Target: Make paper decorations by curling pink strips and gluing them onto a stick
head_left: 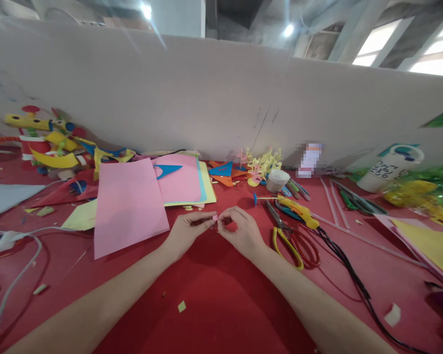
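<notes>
Your left hand (182, 232) pinches a pink paper scrap (214, 218) between thumb and finger, above the red table (210, 280). Your right hand (244, 232) has thumb and forefinger curled close together at the scrap's other side; I cannot tell whether they grip it. A pink sheet (129, 209) lies just beside your left hand.

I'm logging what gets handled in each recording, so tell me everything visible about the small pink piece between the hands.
The small pink piece looks like paper. It is pinched at the fingertips of the left hand, while the fingertips of the right hand meet its other side; whether they grip it too is hard to tell. It appears held off the red tabletop. Fingers partly cover it, and it is too small to tell its exact shape or any folds.
</notes>
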`<state>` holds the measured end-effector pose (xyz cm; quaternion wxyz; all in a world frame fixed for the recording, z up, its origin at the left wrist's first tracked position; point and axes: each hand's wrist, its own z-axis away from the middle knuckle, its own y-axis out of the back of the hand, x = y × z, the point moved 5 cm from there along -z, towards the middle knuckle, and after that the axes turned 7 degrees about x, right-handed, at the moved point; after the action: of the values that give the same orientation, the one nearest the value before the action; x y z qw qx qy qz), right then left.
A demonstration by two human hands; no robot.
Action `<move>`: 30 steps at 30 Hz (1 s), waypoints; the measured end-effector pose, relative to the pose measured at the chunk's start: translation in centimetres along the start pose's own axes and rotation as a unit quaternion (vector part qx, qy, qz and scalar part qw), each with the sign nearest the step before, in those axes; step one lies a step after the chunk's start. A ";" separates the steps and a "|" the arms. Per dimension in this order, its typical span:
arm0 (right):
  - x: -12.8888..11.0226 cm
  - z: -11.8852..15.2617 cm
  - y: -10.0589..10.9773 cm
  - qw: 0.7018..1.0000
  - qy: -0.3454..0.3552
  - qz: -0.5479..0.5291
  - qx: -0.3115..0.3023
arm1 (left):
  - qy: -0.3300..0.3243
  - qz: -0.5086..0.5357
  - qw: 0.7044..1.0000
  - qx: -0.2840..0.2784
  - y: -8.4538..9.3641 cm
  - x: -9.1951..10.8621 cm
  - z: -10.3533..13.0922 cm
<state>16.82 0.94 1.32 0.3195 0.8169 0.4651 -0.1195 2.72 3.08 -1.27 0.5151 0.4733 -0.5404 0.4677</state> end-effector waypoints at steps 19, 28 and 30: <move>0.3 0.0 -0.2 0.999 -0.021 -0.027 -0.016 | 0.000 -0.015 1.000 -0.022 -0.1 0.1 -0.2; 0.2 -0.1 -0.4 0.999 -0.022 -0.021 -0.024 | 0.001 -0.024 0.999 -0.026 -0.3 0.4 0.0; 0.1 -0.1 -0.3 0.999 -0.022 -0.014 -0.020 | 0.002 -0.020 0.999 -0.038 -0.5 0.4 0.1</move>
<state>16.59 1.18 1.16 0.3440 0.8012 0.4715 -0.1322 3.16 2.96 -0.82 0.5427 0.4637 -0.5471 0.4372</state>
